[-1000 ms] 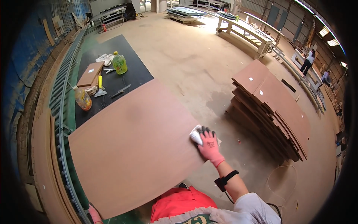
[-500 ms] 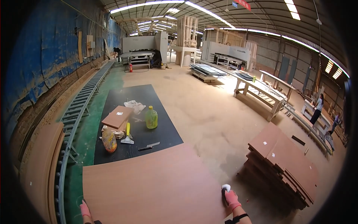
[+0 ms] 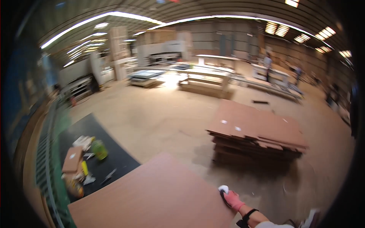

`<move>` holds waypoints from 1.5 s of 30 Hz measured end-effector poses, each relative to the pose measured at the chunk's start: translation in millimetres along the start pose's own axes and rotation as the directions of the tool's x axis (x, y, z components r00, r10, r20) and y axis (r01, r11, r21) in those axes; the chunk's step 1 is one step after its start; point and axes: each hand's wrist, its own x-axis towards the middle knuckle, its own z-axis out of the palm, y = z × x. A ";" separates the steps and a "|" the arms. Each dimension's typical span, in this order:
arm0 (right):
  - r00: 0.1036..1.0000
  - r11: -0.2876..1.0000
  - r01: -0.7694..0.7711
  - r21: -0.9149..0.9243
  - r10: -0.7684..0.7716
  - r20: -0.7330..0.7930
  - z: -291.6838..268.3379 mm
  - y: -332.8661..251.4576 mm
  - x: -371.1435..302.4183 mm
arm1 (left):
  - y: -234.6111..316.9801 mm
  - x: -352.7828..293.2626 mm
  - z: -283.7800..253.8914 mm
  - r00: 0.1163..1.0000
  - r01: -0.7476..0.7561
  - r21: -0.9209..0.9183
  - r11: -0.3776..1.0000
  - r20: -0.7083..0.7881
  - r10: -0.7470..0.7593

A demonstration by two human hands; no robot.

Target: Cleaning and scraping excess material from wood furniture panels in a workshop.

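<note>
Turned rightward over the last half second, the person's view has brought the stack of brown panels point(image 3: 258, 131) closer to its middle, and the left hand, seen a moment ago at the near left edge, has slipped out of sight. What those fingers are doing, I cannot tell.

From where I stand, the right hand point(image 3: 234, 200), in a pink glove with dark fingertips, is at the right-hand edge of the large brown panel point(image 3: 156, 195). Its fingers are curled around a white cloth point(image 3: 223, 188), part of which bulges out above them. That big panel lies flat and fills the near foreground, its far left side meeting a black board point(image 3: 125, 161).

On the black board stand a green bottle point(image 3: 99, 150) and, nearer, an orange-tinted bottle point(image 3: 76, 189). Between them lie a small brown board point(image 3: 72, 160), a yellow-handled scraper point(image 3: 84, 168) and a knife point(image 3: 109, 176), with a crumpled whitish rag point(image 3: 83, 142) just beyond. A roller conveyor point(image 3: 45, 161) runs along the left. Past the stack, a wooden-framed bench point(image 3: 203, 89) stands across the floor, and a distant person point(image 3: 268, 66) appears blurred.
</note>
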 end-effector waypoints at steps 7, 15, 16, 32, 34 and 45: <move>0.944 0.918 -0.222 0.330 0.287 -0.162 -61.9 138.5 3.0 | 245.3 9.8 49.9 0.858 -0.497 -0.029 0.867 0.135 0.496; 0.693 0.718 -0.379 0.584 0.638 -0.335 -175.5 344.6 -15.3 | 448.6 -194.9 83.1 0.613 -0.752 -0.132 0.646 0.220 0.759; 0.652 0.688 -0.382 0.617 0.674 -0.348 -191.3 365.1 -19.7 | 467.8 -223.8 88.1 0.587 -0.767 -0.150 0.623 0.228 0.777; 0.209 0.417 -0.545 0.727 0.907 -0.364 -278.5 616.5 45.6 | 715.1 -690.1 241.6 0.355 -0.761 -0.421 0.494 0.368 0.859; 0.196 0.399 -0.565 0.722 0.915 -0.353 -283.6 652.6 83.4 | 761.7 -763.7 268.9 0.341 -0.742 -0.453 0.495 0.381 0.859; 0.014 0.207 -0.814 0.543 0.941 -0.337 -382.4 778.0 239.1 | 953.4 -1091.0 257.3 0.253 -0.743 -0.410 0.528 0.559 0.790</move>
